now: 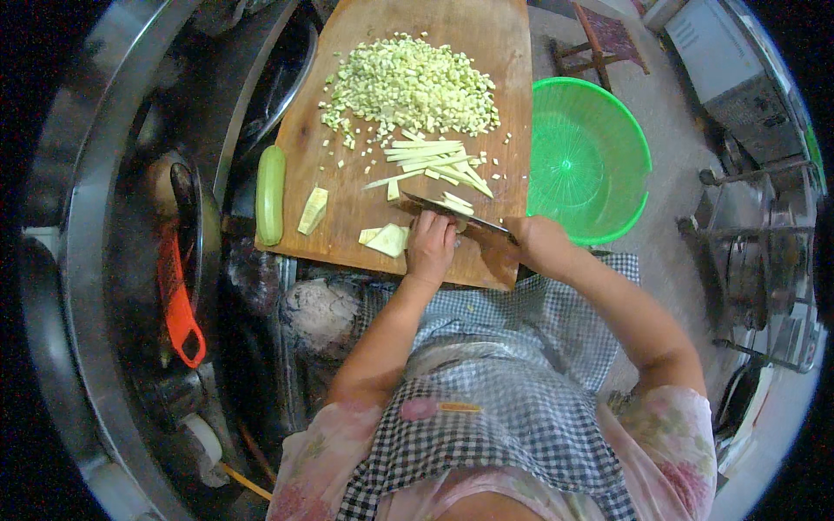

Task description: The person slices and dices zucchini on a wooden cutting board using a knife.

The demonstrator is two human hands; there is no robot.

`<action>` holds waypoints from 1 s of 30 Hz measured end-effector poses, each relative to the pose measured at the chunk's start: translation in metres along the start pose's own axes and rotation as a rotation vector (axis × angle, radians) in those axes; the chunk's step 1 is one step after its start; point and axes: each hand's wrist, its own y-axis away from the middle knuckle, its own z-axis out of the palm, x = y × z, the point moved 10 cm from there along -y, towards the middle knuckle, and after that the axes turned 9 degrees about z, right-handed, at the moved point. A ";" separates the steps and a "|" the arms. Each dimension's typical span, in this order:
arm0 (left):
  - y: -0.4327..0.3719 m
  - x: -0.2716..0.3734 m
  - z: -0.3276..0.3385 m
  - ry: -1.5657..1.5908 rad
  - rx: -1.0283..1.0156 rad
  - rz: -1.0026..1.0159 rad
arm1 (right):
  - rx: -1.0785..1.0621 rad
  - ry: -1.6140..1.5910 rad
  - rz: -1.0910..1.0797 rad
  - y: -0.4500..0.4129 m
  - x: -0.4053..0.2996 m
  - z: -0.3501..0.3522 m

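My right hand (544, 246) grips the handle of a knife (456, 217) at the right edge of a wooden cutting board (326, 251). Beside the blade, my left hand (431, 246) presses on a piece of pale green squash, mostly hidden under the fingers. Cut slices (457, 203) lie just beyond the blade. Farther up are thin squash strips (427, 155) and a large heap of small squash dice (414, 84). Flat squash pieces (388, 241) lie left of my left hand, with another offcut (313, 211) farther left. A whole squash (270, 195) rests along the board's left edge.
A green plastic colander (589, 156) stands right of the board. At the left are an orange-handled grater (177, 303), a metal basin's rim (287, 98) and a steel counter edge (78, 195). A wooden stool (596, 42) and a metal rack (759, 228) stand to the right.
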 end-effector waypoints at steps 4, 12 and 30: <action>0.000 0.001 -0.003 -0.001 0.025 0.006 | -0.009 -0.058 0.016 -0.003 0.009 0.017; 0.006 0.000 -0.005 -0.017 0.043 -0.001 | 0.009 -0.113 -0.006 0.009 0.006 0.000; 0.005 0.000 -0.006 0.019 0.075 0.021 | -0.002 -0.109 0.020 -0.011 0.015 0.024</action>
